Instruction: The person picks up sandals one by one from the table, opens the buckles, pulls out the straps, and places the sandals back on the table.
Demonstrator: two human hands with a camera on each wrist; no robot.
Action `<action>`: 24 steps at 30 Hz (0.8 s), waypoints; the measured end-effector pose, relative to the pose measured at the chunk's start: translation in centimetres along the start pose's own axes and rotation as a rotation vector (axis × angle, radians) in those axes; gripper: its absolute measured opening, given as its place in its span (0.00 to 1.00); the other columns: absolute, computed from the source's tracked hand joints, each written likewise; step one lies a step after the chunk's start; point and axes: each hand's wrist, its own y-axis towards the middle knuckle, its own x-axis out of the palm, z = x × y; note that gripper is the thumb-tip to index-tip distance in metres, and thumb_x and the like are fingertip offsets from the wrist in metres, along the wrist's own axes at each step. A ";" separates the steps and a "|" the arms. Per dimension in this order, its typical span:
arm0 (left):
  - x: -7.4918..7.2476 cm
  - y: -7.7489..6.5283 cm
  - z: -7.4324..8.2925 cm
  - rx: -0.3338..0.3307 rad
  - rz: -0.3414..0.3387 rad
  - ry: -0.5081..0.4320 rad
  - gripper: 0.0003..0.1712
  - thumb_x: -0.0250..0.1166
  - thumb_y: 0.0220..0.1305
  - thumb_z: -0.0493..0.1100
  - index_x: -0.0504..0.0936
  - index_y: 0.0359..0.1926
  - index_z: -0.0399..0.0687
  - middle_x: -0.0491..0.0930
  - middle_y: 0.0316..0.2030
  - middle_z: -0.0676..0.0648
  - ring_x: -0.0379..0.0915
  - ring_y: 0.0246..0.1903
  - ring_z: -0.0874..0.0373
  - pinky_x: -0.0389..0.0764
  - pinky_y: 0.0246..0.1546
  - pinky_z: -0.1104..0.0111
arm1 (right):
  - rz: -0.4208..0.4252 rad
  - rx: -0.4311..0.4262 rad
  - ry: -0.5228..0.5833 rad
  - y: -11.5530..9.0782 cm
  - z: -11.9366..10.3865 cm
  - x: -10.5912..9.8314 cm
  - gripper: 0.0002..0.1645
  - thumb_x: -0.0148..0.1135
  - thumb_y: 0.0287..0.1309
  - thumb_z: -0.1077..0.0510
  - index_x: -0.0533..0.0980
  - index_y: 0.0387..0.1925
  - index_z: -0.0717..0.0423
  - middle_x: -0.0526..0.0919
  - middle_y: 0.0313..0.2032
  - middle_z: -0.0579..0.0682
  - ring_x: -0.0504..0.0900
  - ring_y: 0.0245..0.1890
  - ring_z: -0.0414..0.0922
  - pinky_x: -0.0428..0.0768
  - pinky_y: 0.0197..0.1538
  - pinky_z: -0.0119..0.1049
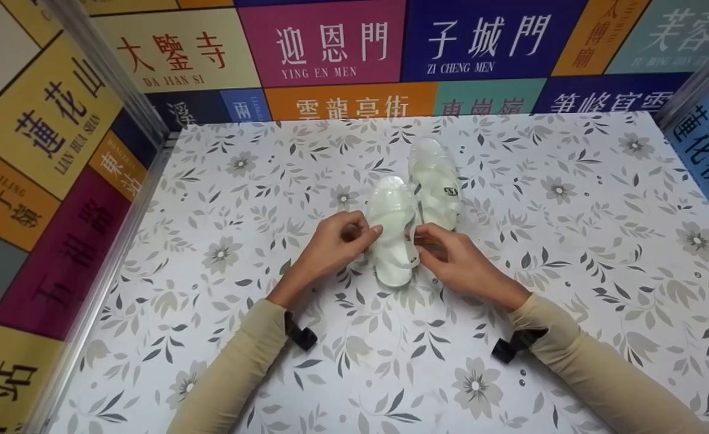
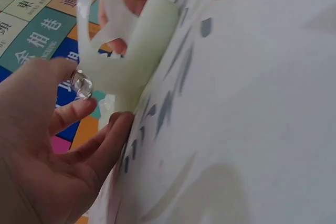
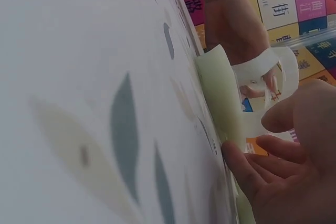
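Observation:
Two pale, greenish-white strappy sandals lie on the patterned tabletop, side by side in the head view. Both hands are at the nearer sandal (image 1: pixel 395 274), its heel end toward the person. From its left side the left hand (image 1: pixel 336 244) holds it, thumb at a shiny ornament (image 2: pixel 82 84) on the strap and fingers low along the sole. The right hand (image 1: pixel 460 259) holds the opposite side, thumb against the raised strap (image 3: pixel 287 69) and fingertips beside the sole. Slightly farther off, the other sandal (image 1: pixel 433 160) shows a small black mark on its strap.
White paper with grey leaves and flowers covers the table (image 1: pixel 571 253). Colourful panels with Chinese lettering (image 1: pixel 324 45) stand along the back and both sides. Each wrist carries a small black camera (image 1: pixel 301 334) over a beige sleeve (image 1: pixel 234 361).

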 end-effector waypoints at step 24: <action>0.1 0.0 1.3 0.031 -0.069 -0.097 0.11 0.60 0.83 0.55 0.84 0.51 0.58 0.86 0.50 0.51 0.89 0.38 0.56 0.87 0.38 0.66 | 0.026 0.024 0.105 0.0 -0.4 1.0 0.18 0.57 0.79 0.65 0.76 0.65 0.63 0.82 0.70 0.60 0.78 0.75 0.54 0.77 0.74 0.37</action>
